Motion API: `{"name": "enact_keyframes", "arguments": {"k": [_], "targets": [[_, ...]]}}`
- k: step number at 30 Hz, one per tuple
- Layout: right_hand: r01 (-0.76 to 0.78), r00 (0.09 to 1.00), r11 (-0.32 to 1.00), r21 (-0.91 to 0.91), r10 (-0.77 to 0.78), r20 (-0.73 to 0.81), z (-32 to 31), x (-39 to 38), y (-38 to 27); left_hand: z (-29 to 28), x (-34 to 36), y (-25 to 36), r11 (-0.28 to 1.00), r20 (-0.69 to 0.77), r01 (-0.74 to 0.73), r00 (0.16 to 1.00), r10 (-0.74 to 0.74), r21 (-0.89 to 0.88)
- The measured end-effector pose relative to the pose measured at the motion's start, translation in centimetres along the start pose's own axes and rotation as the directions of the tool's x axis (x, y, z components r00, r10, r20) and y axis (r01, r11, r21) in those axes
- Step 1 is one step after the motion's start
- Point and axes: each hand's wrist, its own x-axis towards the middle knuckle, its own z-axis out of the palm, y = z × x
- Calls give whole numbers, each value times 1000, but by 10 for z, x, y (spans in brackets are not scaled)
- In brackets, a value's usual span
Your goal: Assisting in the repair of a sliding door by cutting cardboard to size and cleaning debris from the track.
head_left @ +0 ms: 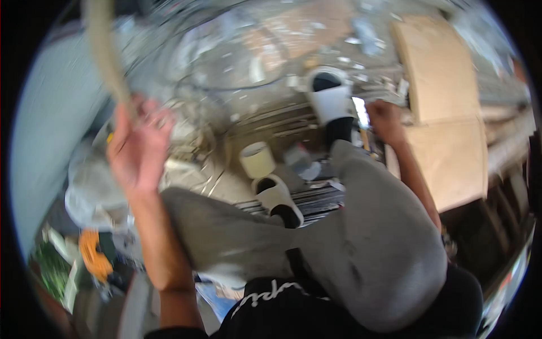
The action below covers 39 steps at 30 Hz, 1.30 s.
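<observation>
- Slanting above the loosely curled left hand (140, 148), the tan strip (104, 50) could slip if barely held; blur hides any grip.
- Clenched right hand (387, 121): contents unclear.
- Rightward of the left hand, the cream cylinder (257, 163) could topple if a slide sandal (276, 196) nudges it.

Likely cluttered workshop or storeroom: debris-strewn floor (248, 104), dark looped cable (243, 88), tan panel (443, 73) (creased, material unclear).

Right hand (388, 121) has narrow room between slippered foot (330, 104) and board (443, 82).

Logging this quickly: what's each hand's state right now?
Left hand: long beige strip against it; grip too blurred to tell.
Right hand: curled; can't tell if holding.
</observation>
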Motion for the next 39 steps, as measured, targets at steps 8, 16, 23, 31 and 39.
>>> {"name": "enact_keyframes", "arguments": {"k": [8, 16, 23, 31, 39], "targets": [[-170, 957, 888, -427, 252, 142, 76, -60, 120, -7, -14, 6, 993, -235, 82, 970, -61, 84], [487, 780, 864, 129, -363, -510, -32, -31, -111, 23, -8, -6, 344, -237, 169, 957, 166, 924], [945, 233, 313, 95, -847, 479, 73, -53, -435, 30, -35, -15, -3, -271, 295, 882, 386, 955], [964, 61, -166, -206, -619, 783, 409, -13, -525, 45, -67, -16, -253, -333, 384, 916, 222, 888], [923, -47, -266, -276, -793, 608, 469, 18, -509, 35, -71, -58, -547, -230, 371, 923, 310, 751]]}}
